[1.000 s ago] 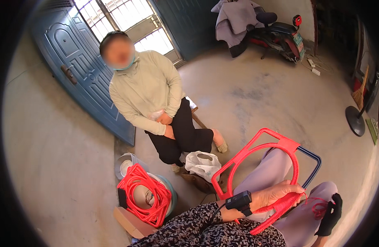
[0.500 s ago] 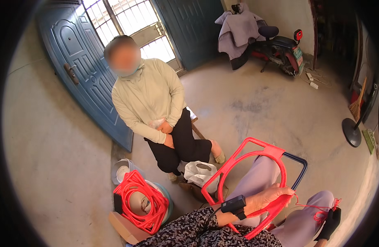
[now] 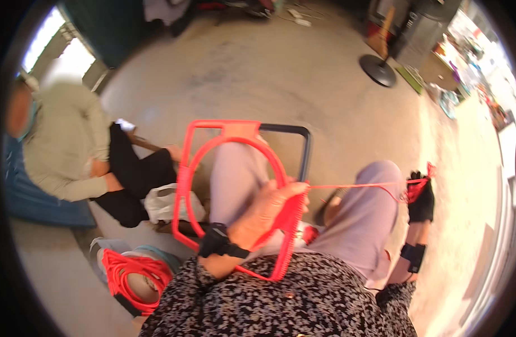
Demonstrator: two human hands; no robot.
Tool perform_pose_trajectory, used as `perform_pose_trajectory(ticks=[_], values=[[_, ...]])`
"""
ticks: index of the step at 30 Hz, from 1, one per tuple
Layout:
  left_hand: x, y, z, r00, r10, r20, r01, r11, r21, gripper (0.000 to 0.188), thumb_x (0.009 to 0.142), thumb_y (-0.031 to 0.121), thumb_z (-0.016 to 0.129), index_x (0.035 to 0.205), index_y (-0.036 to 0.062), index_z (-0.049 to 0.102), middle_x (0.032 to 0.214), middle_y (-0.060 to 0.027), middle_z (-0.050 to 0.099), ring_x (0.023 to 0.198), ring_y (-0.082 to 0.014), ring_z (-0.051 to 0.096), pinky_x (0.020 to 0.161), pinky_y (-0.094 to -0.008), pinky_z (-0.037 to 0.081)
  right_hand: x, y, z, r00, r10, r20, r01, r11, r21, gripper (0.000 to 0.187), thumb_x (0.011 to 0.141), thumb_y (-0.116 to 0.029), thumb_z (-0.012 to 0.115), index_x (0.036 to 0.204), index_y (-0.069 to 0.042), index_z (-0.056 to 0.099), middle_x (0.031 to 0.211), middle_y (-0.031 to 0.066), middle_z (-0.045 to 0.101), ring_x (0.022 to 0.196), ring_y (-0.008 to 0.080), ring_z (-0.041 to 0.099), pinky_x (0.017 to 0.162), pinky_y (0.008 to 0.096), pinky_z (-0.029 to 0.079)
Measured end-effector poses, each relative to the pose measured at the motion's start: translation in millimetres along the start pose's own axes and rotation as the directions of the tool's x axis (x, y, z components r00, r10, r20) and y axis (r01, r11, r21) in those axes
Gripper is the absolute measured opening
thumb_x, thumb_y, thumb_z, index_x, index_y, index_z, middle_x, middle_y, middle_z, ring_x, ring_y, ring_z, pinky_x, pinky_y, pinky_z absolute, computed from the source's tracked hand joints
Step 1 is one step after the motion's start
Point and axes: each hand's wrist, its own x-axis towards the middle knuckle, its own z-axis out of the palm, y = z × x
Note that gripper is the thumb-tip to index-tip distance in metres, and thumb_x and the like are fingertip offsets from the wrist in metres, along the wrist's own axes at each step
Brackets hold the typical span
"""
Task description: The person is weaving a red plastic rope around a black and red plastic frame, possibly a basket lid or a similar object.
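Observation:
My left hand (image 3: pixel 269 208) grips a frame (image 3: pixel 248 128) by its right side, over my lap. The frame has a squarish outline with a ring inside it. Most of it is covered in red cord, while its far right corner is bare and dark (image 3: pixel 306 135). From the spot by my left thumb a thin red cord (image 3: pixel 353 185) runs taut across my right knee. My right hand (image 3: pixel 420 199), in a black glove, is out to the right, closed on a loose bundle of the same cord (image 3: pixel 416 190). Some fingers are hidden or blurred.
At the left a person (image 3: pixel 67 140) sits with hands in their lap, beside a white plastic bag (image 3: pixel 171 205). Several red frames (image 3: pixel 134 275) are stacked on a bucket at the lower left. A round black stand base (image 3: pixel 377 71) and a broom (image 3: pixel 381 36) are at the far right.
My view has swung right and down. My right hand has moved out away from the frame, and the cord between them, slack before, is now pulled straight. My left hand keeps its grip.

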Motion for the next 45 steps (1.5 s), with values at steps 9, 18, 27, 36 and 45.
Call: perform_pose_trajectory(ticks=[9,18,27,36,45], values=[[8.6,-9.1,0.8,0.996,-0.067,0.058,0.071,0.996,-0.058,0.021,0.094,0.027,0.066,0.096,0.0058,0.063,0.081,-0.0076,0.068,0.069,-0.0156,0.067,0.062,-0.0275,0.054,-4.1,-21.9,-7.4,0.983,-0.083,-0.165,0.099,0.99,0.097,0.029,0.099,-0.021,0.059,0.111,0.004,0.063,0.097,0.0106,0.067,0.09,0.0195,0.066,0.082,0.0296,0.055],[11.7,-15.9,1.1,0.993,-0.106,0.047,0.111,0.989,-0.1,0.023,0.097,0.025,0.059,0.102,0.0022,0.062,0.082,-0.0097,0.067,0.069,-0.0195,0.067,0.066,-0.029,0.055,-59.3,-33.3,53.3,0.987,-0.015,0.158,0.064,0.949,-0.308,0.031,0.095,-0.018,0.062,0.118,0.004,0.061,0.102,0.0131,0.07,0.094,0.0275,0.067,0.089,0.0343,0.053],[21.0,-25.7,-0.8,0.964,0.217,-0.151,-0.227,0.973,-0.049,0.031,0.085,0.005,0.061,0.116,-0.0005,0.056,0.106,-0.0041,0.058,0.101,-0.0141,0.055,0.094,-0.0274,0.042,-177.8,101.8,161.5,0.422,0.609,0.672,0.64,0.325,-0.696,0.023,0.084,-0.01,0.07,0.106,-0.002,0.069,0.088,0.005,0.07,0.078,0.0131,0.066,0.068,0.0288,0.053],[12.4,-15.7,2.7,0.995,0.095,-0.023,-0.098,0.983,-0.157,0.023,0.089,0.004,0.058,0.112,0.0009,0.058,0.1,-0.0065,0.064,0.088,-0.0154,0.064,0.08,-0.031,0.054,-159.7,132.4,210.8,0.768,0.38,0.516,0.198,0.626,-0.754,0.055,0.086,-0.013,0.072,0.134,0.0,0.049,0.097,0.0067,0.068,0.087,0.0135,0.064,0.079,0.0278,0.052],[14.5,-15.7,-6.7,0.996,0.046,0.077,-0.027,0.97,-0.24,0.021,0.088,0.007,0.057,0.108,0.0026,0.06,0.1,-0.0066,0.066,0.088,-0.0165,0.064,0.079,-0.03,0.053,-172.2,108.5,220.0,0.744,0.038,0.667,0.524,0.586,-0.618,0.055,0.078,-0.019,0.079,0.129,-0.009,0.059,0.135,0.0194,0.053,0.124,0.0278,0.053,0.099,0.0396,0.046]])
